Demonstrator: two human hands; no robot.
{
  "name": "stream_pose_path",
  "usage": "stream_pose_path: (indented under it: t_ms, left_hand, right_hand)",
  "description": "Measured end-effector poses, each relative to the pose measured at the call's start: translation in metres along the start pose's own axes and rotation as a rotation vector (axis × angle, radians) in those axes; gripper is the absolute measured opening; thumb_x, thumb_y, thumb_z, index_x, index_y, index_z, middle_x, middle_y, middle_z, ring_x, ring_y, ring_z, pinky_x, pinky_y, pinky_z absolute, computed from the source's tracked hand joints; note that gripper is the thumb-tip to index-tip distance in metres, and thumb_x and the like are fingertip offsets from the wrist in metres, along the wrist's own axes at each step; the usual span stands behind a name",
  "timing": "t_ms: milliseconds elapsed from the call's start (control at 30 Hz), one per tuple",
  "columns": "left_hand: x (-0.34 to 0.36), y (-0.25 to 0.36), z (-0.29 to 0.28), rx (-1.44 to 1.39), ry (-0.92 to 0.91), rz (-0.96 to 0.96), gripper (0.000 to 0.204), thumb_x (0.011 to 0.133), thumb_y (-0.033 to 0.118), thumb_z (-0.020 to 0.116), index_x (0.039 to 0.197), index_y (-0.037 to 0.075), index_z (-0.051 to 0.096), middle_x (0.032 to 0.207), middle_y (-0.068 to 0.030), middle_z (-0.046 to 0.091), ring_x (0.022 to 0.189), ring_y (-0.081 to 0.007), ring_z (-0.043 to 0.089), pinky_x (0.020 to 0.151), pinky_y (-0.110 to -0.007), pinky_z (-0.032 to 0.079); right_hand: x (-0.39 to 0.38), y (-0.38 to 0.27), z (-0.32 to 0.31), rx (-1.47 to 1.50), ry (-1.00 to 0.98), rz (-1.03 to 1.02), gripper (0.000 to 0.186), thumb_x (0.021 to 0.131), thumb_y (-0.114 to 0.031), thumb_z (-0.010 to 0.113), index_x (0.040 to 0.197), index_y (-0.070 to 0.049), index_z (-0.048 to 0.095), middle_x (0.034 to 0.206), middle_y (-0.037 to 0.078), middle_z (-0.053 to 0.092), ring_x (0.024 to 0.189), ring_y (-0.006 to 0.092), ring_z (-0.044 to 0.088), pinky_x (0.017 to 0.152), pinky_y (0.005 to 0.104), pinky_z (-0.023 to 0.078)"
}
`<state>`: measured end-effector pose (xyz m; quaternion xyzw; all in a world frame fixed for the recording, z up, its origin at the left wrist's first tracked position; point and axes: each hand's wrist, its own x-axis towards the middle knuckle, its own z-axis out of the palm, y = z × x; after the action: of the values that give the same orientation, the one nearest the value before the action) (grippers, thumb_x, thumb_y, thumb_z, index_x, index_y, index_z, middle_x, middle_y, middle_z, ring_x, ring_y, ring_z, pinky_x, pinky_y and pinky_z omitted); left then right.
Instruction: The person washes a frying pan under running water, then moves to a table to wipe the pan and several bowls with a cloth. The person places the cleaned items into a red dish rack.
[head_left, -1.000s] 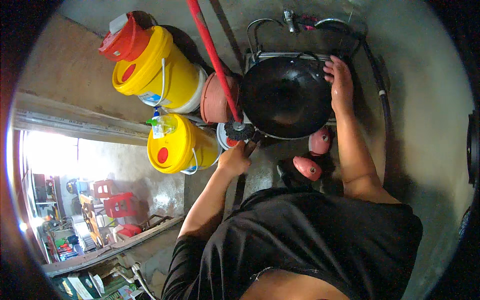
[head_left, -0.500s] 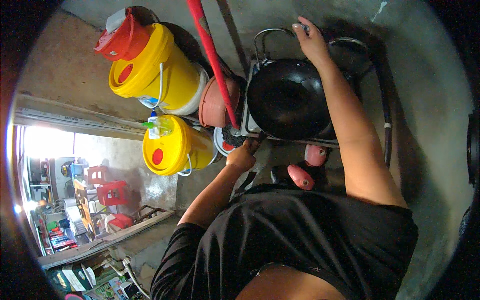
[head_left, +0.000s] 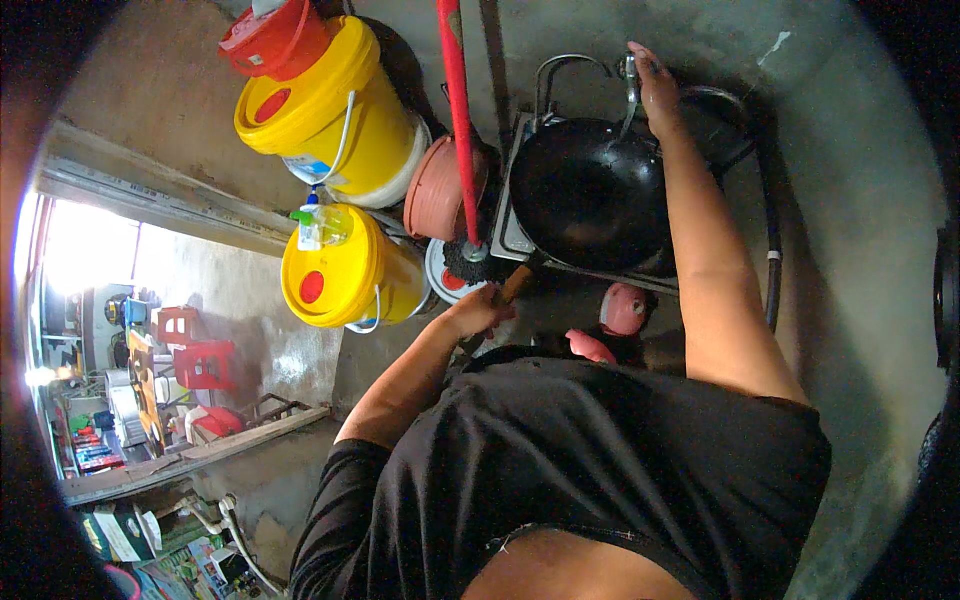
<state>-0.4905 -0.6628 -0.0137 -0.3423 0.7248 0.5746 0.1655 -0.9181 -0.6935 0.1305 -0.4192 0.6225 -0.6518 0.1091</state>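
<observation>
A black wok (head_left: 590, 195) rests on a metal-edged stand or sink (head_left: 512, 235) against the wall. Its wooden handle (head_left: 517, 284) points toward me, and my left hand (head_left: 478, 312) is closed loosely about the end of it; the hand partly hides the grip. Beyond the wok's far right rim, my right hand (head_left: 655, 88) is stretched out with its fingers curled on a metal tap (head_left: 630, 72). A shiny streak, seemingly water (head_left: 626, 122), runs from the tap down to the wok, whose inside looks wet.
Left of the wok stand a brown-pink tub (head_left: 435, 190), a red pole with a black bristly head (head_left: 465, 150) and yellow lidded buckets (head_left: 345, 265). Pink slippers (head_left: 624, 308) show below. A black hose (head_left: 772, 220) hangs at the right. A doorway opens at far left.
My right hand has shifted on the tap, and a shiny streak now shows below it. My left hand sits farther toward the handle's end. The whole view has shifted slightly.
</observation>
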Motion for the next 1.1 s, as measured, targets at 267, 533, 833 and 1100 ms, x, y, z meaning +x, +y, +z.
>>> stream_pose_path:
  t_ms: [267,533,833,1100]
  left_hand:
    - [0.004,-0.016,0.013,0.097,0.015,-0.067,0.031,0.09,0.026,0.049,0.104,-0.001,0.057,0.093,-0.0203,0.06,0.089,-0.033,0.055,0.078,-0.04,0.043]
    - [0.012,-0.031,0.017,0.244,0.049,0.3,0.045,0.081,0.028,0.065,0.104,-0.007,0.049,0.073,-0.0153,0.062,0.054,-0.0228,0.062,0.048,-0.035,0.048]
    - [-0.023,0.019,0.013,0.262,0.085,0.028,0.035,0.082,0.02,0.055,0.101,-0.01,0.054,0.079,-0.0187,0.063,0.066,-0.0305,0.065,0.056,-0.037,0.051]
    - [-0.023,0.018,0.012,0.674,0.04,0.218,0.025,0.08,0.014,0.056,0.09,-0.005,0.067,0.092,-0.0167,0.061,0.089,-0.0268,0.058,0.068,-0.032,0.052]
  right_hand:
    - [0.0,0.007,0.0,0.003,-0.005,-0.02,0.049,0.098,-0.043,0.036,0.127,-0.008,0.055,0.128,0.012,0.055,0.119,0.0274,0.05,0.101,0.0373,0.036]
    - [-0.008,0.0,-0.002,0.181,-0.008,0.133,0.047,0.095,-0.05,0.044,0.124,-0.016,0.059,0.1,0.002,0.058,0.079,0.0137,0.05,0.065,0.0299,0.043]
    - [-0.005,0.007,-0.002,0.259,-0.022,0.143,0.05,0.091,-0.053,0.049,0.124,-0.016,0.059,0.099,0.0,0.058,0.083,0.0131,0.051,0.074,0.0298,0.042]
    - [-0.016,0.0,0.003,0.301,0.032,0.191,0.055,0.091,-0.054,0.049,0.132,-0.017,0.053,0.103,0.002,0.061,0.094,0.0151,0.054,0.079,0.0315,0.042]
